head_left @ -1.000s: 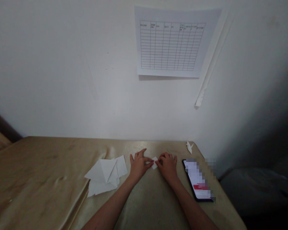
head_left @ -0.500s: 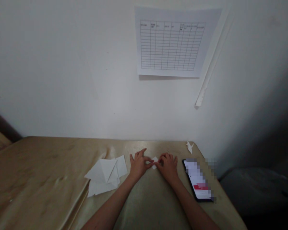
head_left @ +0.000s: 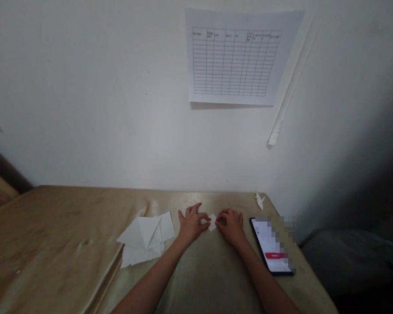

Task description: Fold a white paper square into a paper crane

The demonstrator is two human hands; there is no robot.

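Note:
A small folded white paper piece [head_left: 212, 222] lies on the tan table [head_left: 68, 244] between my two hands. My left hand [head_left: 190, 224] pinches its left side with thumb and forefinger, the other fingers spread on the table. My right hand [head_left: 231, 225] grips its right side with curled fingers. Both forearms reach in from the bottom edge.
A pile of white paper sheets [head_left: 146, 238] lies left of my left hand. A phone [head_left: 271, 252] with a lit screen lies at the right table edge. A small folded paper crane [head_left: 259, 200] sits at the far right corner. A printed grid sheet [head_left: 237, 61] hangs on the wall.
My hands have stayed on the small paper, with only slight finger shifts. The view has moved a little.

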